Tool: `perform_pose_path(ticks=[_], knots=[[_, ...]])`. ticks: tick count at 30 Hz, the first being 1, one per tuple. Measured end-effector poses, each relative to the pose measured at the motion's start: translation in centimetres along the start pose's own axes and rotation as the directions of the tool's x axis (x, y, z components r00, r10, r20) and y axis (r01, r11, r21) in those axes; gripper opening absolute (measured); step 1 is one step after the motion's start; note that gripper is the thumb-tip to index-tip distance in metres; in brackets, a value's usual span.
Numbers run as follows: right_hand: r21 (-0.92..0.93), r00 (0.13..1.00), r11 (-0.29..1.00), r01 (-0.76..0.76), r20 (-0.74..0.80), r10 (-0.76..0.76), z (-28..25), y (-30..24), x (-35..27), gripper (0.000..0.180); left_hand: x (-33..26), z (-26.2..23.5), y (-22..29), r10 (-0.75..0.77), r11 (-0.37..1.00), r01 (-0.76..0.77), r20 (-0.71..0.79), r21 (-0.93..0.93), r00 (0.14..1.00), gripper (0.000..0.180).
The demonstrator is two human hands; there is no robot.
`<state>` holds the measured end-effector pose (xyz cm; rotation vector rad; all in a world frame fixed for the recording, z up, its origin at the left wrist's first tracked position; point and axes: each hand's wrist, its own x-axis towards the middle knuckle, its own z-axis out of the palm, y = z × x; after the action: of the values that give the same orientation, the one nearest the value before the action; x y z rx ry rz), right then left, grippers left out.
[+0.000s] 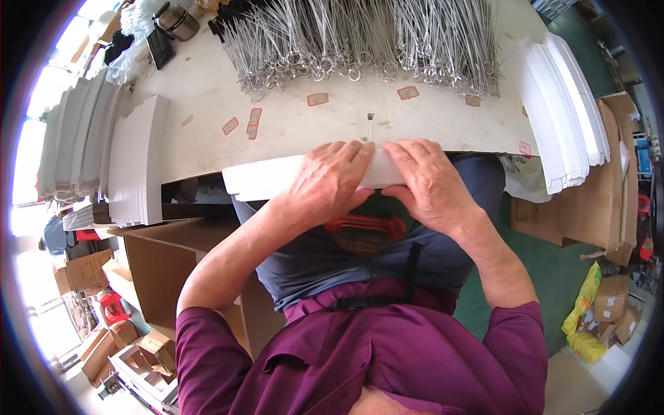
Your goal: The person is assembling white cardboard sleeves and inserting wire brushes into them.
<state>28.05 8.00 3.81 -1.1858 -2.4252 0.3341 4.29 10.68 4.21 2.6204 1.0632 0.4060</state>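
At the near edge of the table [207, 142], a long white card box [266, 174] lies crosswise in front of me. My left hand [330, 176] is closed over its middle, fingers on top and thumb on the near side. My right hand [430, 181] grips its right end the same way, close beside the left. Both hands cover much of the box, so its right end is mostly hidden. Across the back of the table lies a wide heap of metal skewers [360, 41], their ring ends toward me.
White flat card blanks [138, 155] stand in stacks on the left, with more white blanks [557, 111] on the right. A metal flask [176, 24] stands at the back left. Brown cartons [588, 187] sit beside the table, and another large carton [162, 270] is at my left.
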Motion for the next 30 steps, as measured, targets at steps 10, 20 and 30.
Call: perform_pose_path(ticks=[10, 20, 30], knots=[[-0.119, 0.998, 0.991, 0.066, 0.021, -0.064, 0.9, -0.1, 1.6, 0.066, -0.8, -0.7, -1.9, -0.055, 0.998, 0.056, 0.070, -0.016, 0.996, 0.067], [-0.160, 0.992, 0.979, 0.124, -0.018, -0.128, 0.3, 2.7, 3.4, 0.060, -2.5, -2.4, -5.1, -0.105, 0.988, 0.112, -0.074, 0.106, 0.992, 0.069], [-0.116, 0.989, 0.988, 0.097, -0.103, -0.110, 2.7, 5.3, 4.8, 0.049, -1.2, 0.4, -6.5, -0.175, 0.984, 0.177, -0.267, -0.019, 0.948, 0.066]])
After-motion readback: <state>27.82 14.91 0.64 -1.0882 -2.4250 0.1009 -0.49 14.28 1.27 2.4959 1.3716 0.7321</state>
